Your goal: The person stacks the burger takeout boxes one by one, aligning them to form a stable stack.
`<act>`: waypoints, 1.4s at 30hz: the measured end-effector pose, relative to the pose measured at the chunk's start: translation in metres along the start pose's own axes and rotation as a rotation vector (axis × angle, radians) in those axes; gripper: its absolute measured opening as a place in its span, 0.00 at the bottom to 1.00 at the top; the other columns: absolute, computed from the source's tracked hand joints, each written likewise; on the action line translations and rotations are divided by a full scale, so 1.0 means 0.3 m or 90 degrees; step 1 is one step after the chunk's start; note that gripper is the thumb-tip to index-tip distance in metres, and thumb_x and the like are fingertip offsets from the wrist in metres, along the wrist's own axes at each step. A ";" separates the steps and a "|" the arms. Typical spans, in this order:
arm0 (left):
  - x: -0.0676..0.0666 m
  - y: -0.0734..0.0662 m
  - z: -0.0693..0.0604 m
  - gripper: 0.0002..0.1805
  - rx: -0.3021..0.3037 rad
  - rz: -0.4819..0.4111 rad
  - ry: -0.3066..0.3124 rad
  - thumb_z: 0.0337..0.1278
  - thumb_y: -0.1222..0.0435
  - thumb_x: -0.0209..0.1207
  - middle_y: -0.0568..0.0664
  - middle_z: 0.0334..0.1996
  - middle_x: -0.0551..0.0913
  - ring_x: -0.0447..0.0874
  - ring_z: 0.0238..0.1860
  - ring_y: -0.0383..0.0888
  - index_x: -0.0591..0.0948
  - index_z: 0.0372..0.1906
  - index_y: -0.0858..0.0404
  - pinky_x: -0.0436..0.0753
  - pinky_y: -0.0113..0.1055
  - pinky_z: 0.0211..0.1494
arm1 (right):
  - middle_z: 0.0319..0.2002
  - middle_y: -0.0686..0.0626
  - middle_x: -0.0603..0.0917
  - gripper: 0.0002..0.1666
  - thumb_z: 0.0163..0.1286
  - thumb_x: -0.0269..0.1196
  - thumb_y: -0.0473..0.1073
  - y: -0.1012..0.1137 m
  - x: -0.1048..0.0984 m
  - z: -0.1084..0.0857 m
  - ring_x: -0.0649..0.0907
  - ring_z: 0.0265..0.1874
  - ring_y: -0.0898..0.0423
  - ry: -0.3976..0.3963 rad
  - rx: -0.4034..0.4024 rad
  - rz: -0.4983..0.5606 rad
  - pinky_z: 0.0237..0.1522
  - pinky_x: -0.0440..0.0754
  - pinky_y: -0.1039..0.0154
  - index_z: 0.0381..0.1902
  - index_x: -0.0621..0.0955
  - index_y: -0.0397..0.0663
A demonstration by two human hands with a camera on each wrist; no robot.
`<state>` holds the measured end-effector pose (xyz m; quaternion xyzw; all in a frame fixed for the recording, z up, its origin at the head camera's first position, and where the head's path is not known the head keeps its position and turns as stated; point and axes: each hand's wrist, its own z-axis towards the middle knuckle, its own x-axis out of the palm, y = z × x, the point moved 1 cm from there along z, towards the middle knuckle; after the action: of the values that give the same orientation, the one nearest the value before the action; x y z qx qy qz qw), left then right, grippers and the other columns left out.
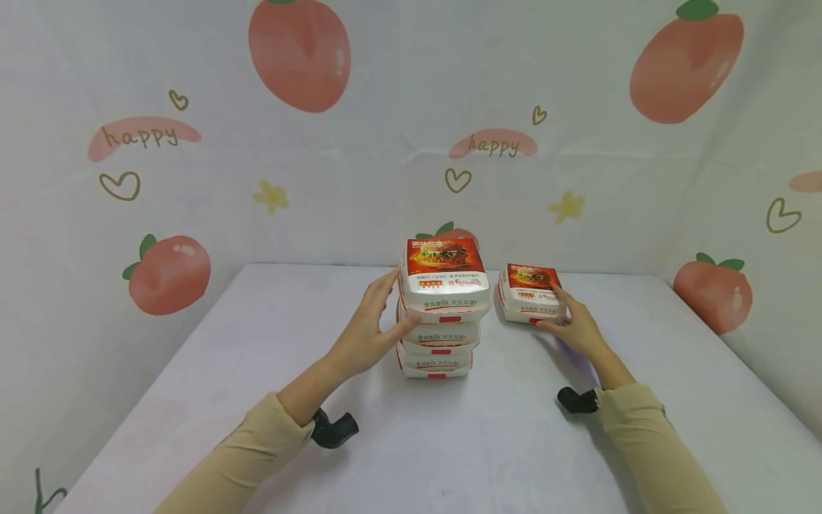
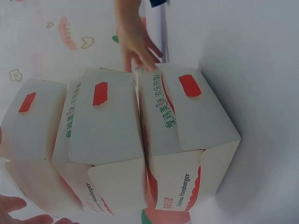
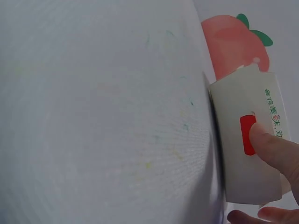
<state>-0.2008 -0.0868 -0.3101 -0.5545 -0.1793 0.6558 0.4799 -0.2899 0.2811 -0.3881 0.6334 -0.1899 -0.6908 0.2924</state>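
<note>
Three hamburger boxes stand stacked near the middle of the table in the head view: a top box (image 1: 446, 275), a middle box (image 1: 443, 335) and a bottom box (image 1: 437, 365). My left hand (image 1: 366, 335) is at the top box's left side, fingers extended along it and thumb by its front edge. To the right, a separate hamburger box (image 1: 526, 293) sits on the table. My right hand (image 1: 581, 330) grips its right front corner. In the right wrist view, the thumb (image 3: 271, 144) presses the box's front beside the red tab (image 3: 247, 135).
The white table (image 1: 501, 442) reaches back to a white curtain (image 1: 398, 143) printed with fruit, hearts and flowers. Black devices (image 1: 334, 430) are worn at both wrists. A thin dark green object (image 1: 41, 492) shows at the lower left edge.
</note>
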 end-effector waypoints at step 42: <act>0.008 0.007 0.003 0.36 0.005 0.005 0.003 0.65 0.54 0.52 0.55 0.71 0.54 0.56 0.70 0.57 0.51 0.73 0.58 0.65 0.53 0.69 | 0.62 0.22 0.60 0.45 0.63 0.63 0.42 0.023 -0.032 -0.027 0.72 0.52 0.29 -0.066 0.019 -0.006 0.52 0.74 0.39 0.71 0.54 0.41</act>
<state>-0.2025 -0.0854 -0.3129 -0.5550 -0.1733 0.6571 0.4798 -0.2806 0.2829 -0.3774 0.6019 -0.2120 -0.7211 0.2696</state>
